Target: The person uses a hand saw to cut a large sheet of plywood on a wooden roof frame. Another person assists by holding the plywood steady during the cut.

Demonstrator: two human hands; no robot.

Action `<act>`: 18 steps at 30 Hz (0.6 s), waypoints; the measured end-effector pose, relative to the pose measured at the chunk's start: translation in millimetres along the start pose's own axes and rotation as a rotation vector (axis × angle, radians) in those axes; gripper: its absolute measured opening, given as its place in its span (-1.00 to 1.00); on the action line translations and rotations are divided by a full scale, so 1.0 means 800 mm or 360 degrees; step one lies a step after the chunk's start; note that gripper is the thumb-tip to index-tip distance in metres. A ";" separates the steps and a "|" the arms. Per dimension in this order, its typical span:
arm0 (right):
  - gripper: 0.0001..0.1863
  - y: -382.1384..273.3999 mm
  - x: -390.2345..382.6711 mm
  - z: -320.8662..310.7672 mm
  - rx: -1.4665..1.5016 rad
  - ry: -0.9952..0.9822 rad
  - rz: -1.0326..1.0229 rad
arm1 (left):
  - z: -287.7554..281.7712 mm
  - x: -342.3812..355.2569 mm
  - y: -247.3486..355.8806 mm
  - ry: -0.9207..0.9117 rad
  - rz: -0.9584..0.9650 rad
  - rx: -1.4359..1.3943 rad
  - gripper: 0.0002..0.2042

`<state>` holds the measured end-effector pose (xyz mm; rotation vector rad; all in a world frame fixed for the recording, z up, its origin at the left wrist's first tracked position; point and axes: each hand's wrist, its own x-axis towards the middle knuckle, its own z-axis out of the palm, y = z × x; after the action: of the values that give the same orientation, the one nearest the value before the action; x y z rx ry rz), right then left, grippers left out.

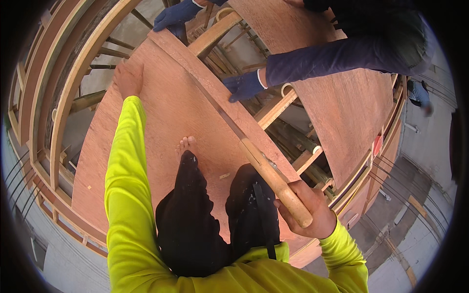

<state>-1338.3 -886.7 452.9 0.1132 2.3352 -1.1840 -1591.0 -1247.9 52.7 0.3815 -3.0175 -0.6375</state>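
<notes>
My right hand [312, 207] is wrapped around the thick wooden handle of a handsaw [268, 173]. Its thin blade [215, 102], seen nearly edge-on, runs up and left along a straight line in a reddish plywood sheet [161, 107]. On the far side of that line lies a narrow plywood strip [215, 80]. My left hand [129, 78] rests on the sheet close to its curved left edge, fingers stretched out and holding nothing. My bare foot [186, 145] and dark-trousered knees are on the same sheet. The saw's teeth cannot be made out.
Opposite me, a co-worker's blue-gloved hands [244, 85] are at the strip, one at its far end. Another plywood panel [342, 97] lies at the right. Wooden beams [276, 108] and gaps lie between. Curved timber framing [73, 97] rises at left; a person [419, 95] is far below right.
</notes>
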 end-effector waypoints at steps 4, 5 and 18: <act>-0.72 -0.016 0.002 -0.004 0.0087 -0.0040 0.0064 | -0.084 -0.163 -0.011 -0.0161 -0.0002 -0.0039 -0.31; -0.73 -0.022 0.006 -0.006 0.0080 -0.0046 0.0088 | -0.111 -0.205 -0.023 -0.0243 -0.0059 -0.0027 -0.32; -0.73 -0.086 0.039 -0.019 0.0008 -0.0033 0.0219 | -0.459 -0.408 -0.002 -0.0163 -0.1079 -0.0348 -0.36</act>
<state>-1391.9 -922.2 495.6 0.2579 2.2675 -1.1181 -1243.4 -1313.9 394.0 1.4151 -2.8200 -1.0243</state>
